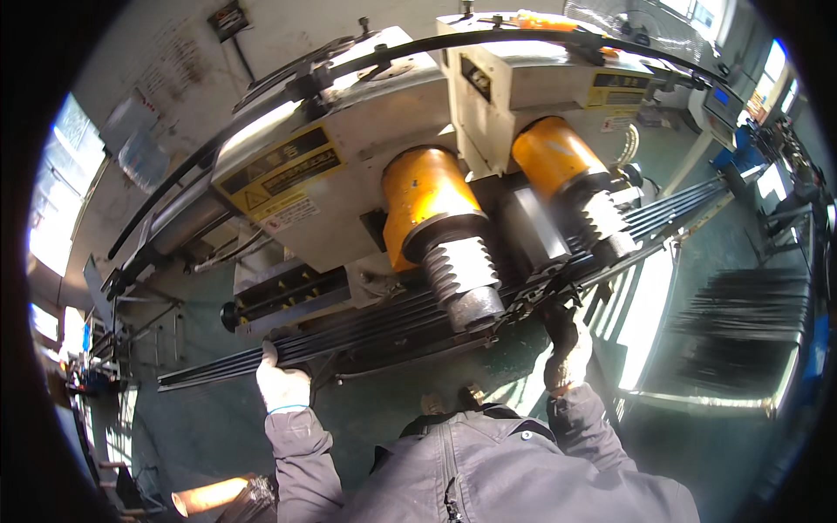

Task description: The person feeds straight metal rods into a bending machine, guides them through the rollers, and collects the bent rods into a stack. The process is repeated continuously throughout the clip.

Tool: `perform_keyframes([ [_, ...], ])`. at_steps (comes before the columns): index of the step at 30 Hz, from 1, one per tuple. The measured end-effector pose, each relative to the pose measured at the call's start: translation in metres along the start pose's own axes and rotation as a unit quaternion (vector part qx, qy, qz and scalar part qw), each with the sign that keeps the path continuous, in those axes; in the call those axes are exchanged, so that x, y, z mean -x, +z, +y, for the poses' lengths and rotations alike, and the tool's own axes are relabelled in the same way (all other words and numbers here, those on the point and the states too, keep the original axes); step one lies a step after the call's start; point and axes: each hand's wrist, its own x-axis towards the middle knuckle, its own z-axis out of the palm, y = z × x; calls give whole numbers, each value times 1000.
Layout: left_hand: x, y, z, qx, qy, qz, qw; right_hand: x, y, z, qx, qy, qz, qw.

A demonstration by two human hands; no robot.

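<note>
A bundle of long, thin dark metal bars [218, 370] runs slantwise in front of me, from the lower left up to the far right. Near its left end my left hand [282, 382], in a pale glove with a blue cuff edge, grips the bars, thumb on top; the other fingers are mostly hidden. My right hand [567, 347], in a glove darkened at the fingers, reaches up to the bars beside the machine's work area. Its fingertips merge with the dark parts there, so their grip is hidden. Between the hands, a threaded metal spindle [464, 277] stands close to the bars.
Behind the bars rises a large pale machine [357, 205] with two orange cylinders, the left one [429, 196] nearer me. A black hose [471, 39] arches over it. Many dark rods [741, 318] lie stacked on a rack at right. A brown tube [209, 497] is at lower left.
</note>
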Motion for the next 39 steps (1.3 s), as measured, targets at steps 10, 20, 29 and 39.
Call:
perform_keyframes([
  [10,58,8,-9,-203,-143,-63,967,33,5,34,276,-119,-107,948],
  [20,-18,-106,170,86,-8,-16,996,92,-57,196,54,177,-92,978],
  [29,-130,-245,378,102,140,102,980,243,-46,192,251,259,-44,932],
  [39,-124,-270,401,-159,69,49,984,241,-36,134,386,257,-53,884],
])
